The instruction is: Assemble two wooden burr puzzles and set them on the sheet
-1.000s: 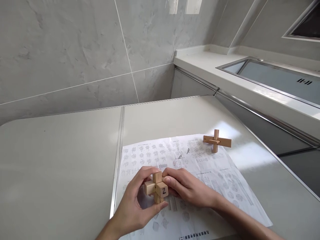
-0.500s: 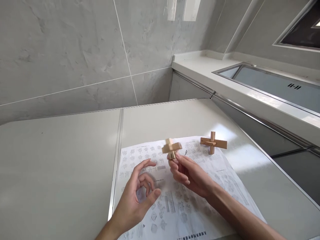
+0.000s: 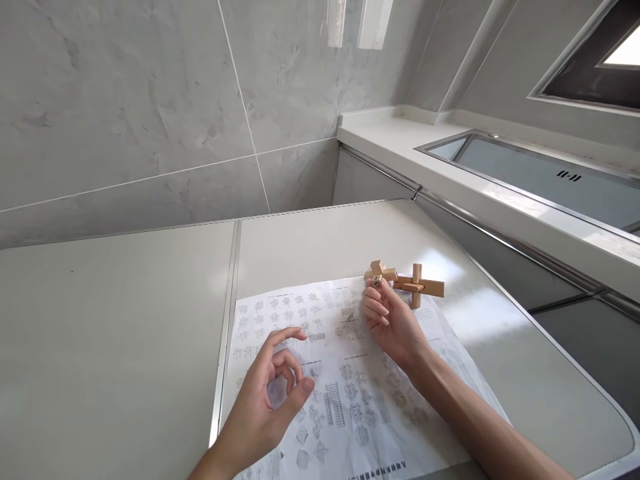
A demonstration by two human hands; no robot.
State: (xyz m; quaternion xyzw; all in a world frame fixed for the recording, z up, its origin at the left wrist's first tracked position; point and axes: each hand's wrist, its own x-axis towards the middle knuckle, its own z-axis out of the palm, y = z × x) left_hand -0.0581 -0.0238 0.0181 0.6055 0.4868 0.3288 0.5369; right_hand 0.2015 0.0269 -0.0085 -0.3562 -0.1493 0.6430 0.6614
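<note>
My right hand (image 3: 393,320) pinches the near block of a small wooden interlocking puzzle (image 3: 379,272) over the far edge of a printed sheet (image 3: 345,373). Dark marking shows on that block's end. Just to its right a second wooden puzzle (image 3: 425,287), a cross of interlocked sticks, stands on the table by the sheet's far right corner. My left hand (image 3: 277,393) hovers over the left part of the sheet, fingers curled but apart, with nothing in them. Small diagrams cover the sheet.
The pale table (image 3: 125,347) has a metal seam (image 3: 227,320) left of the sheet. To the right runs a white counter (image 3: 380,130) with an inset sink (image 3: 530,167). A grey tiled wall (image 3: 140,100) rises behind.
My right hand has moved right and away from me with the wooden puzzle, bringing it beside the standing one. The left hand keeps almost the same pose.
</note>
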